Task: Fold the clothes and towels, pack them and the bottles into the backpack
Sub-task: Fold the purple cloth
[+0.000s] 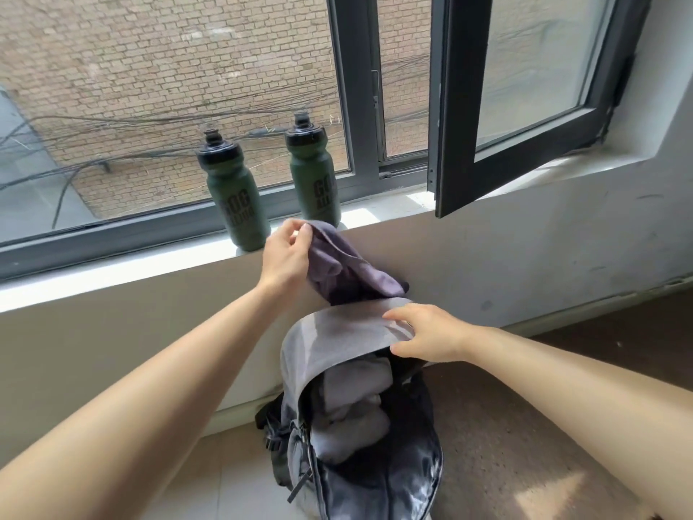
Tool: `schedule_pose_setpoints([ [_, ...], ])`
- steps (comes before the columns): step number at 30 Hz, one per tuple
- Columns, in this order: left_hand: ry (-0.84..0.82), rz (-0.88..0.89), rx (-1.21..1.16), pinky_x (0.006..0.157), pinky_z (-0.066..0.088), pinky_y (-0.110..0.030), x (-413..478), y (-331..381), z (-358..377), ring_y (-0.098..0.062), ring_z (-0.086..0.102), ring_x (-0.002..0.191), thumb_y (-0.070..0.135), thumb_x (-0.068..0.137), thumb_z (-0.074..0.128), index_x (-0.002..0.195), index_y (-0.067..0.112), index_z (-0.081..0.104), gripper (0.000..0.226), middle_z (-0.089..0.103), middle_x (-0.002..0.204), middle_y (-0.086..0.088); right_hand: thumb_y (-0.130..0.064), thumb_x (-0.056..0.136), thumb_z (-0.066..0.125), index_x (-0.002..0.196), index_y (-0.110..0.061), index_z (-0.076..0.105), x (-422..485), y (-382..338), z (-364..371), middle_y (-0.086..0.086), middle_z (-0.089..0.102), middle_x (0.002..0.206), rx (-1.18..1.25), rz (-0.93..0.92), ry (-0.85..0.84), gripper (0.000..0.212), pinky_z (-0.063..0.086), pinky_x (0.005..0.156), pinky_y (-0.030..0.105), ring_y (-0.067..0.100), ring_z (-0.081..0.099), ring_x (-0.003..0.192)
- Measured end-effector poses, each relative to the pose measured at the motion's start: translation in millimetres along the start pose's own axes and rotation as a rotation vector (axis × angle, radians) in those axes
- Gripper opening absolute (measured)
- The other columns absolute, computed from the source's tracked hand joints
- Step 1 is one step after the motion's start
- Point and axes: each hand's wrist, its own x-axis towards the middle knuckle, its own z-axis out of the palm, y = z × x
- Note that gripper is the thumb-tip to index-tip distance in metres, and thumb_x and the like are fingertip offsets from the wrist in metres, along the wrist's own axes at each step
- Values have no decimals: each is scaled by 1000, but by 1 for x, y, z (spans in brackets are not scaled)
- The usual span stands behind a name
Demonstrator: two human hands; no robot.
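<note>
While the right hand (423,334) gripped the top flap (348,328), thumb under and fingers over, keeping the backpack (375,474) open, the head view showed the left hand (287,257) pinching the grey-purple cloth (348,264) by its upper edge, lower end hanging behind the flap above the folded pale cloths (356,407) inside. Cloth looked light and limp; a pinch would likely let it bunch, better to support the fold from below. Left bottle (234,197) and right bottle (315,174) stood near the windowsill's (112,279) front edge, untouched; probably rigid and smooth, grab at the waist.
</note>
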Motion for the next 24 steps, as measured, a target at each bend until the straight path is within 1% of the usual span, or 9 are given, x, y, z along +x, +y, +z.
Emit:
schedule_pose_setpoints([
  [3, -8, 110, -263, 71, 52, -18, -21, 49, -11, -1, 65, 73, 17, 108, 50, 95, 18, 63, 19, 69, 80, 4, -41, 87, 69, 141, -23, 54, -5, -6, -7, -3, 56, 141, 112, 6, 105, 58, 44, 106, 34, 19, 53, 130],
  [5, -44, 175, -366, 78, 53, -22, -33, 76, -20, -5, 65, 79, 18, 108, 50, 98, 17, 63, 16, 71, 85, 3, -46, 83, 75, 129, -23, 57, -10, -15, -15, -5, 59, 127, 249, 15, 270, 54, 50, 94, 34, 17, 60, 116],
  [7, -94, 214, -426, 82, 53, -27, -44, 96, -28, -11, 63, 85, 22, 106, 52, 100, 16, 64, 15, 70, 91, -1, -47, 78, 82, 122, -23, 52, -19, -31, -27, -8, 56, 119, 488, 7, 418, 58, 50, 81, 27, 10, 61, 105],
  [9, -139, 211, -502, 80, 53, -27, -55, 111, -34, -11, 62, 83, 20, 107, 50, 100, 15, 63, 16, 69, 91, 0, -34, 78, 86, 121, -21, 50, -29, -48, -40, -6, 62, 114, 733, -43, 429, 57, 49, 74, 19, 8, 65, 98],
  [12, -186, 183, -610, 81, 55, -28, -70, 128, -40, -11, 64, 83, 17, 109, 48, 100, 14, 64, 18, 70, 91, 1, -5, 85, 78, 115, -10, 63, -41, -65, -49, 16, 73, 107, 949, -161, 374, 34, 59, 83, 32, 21, 72, 96],
  [14, -201, 157, -640, 77, 56, -26, -77, 131, -43, -9, 67, 79, 15, 108, 47, 99, 13, 64, 20, 73, 86, 3, 5, 87, 72, 110, -2, 68, -50, -72, -56, 20, 74, 99, 984, -186, 416, 25, 60, 81, 31, 19, 72, 88],
  [17, -212, 113, -553, 73, 55, -24, -86, 118, -47, -7, 66, 73, 13, 108, 48, 97, 12, 67, 21, 74, 80, 5, 9, 84, 72, 113, -5, 67, -65, -75, -71, 12, 73, 90, 980, -217, 430, 32, 57, 71, 22, 11, 71, 79],
  [20, -256, 6, -393, 70, 55, -23, -93, 93, -45, -7, 65, 70, 14, 105, 55, 93, 12, 71, 20, 74, 78, 3, 9, 82, 74, 122, -9, 66, -74, -71, -68, 20, 74, 107, 891, -236, 323, 44, 57, 88, 32, 23, 73, 96],
  [24, -447, -159, -113, 67, 52, -23, -96, 62, -45, -13, 62, 72, 19, 97, 68, 86, 6, 73, 19, 72, 78, -2, 5, 84, 73, 118, -12, 71, -76, -74, -49, 13, 76, 105, 750, -158, 320, 38, 58, 86, 26, 19, 73, 94],
])
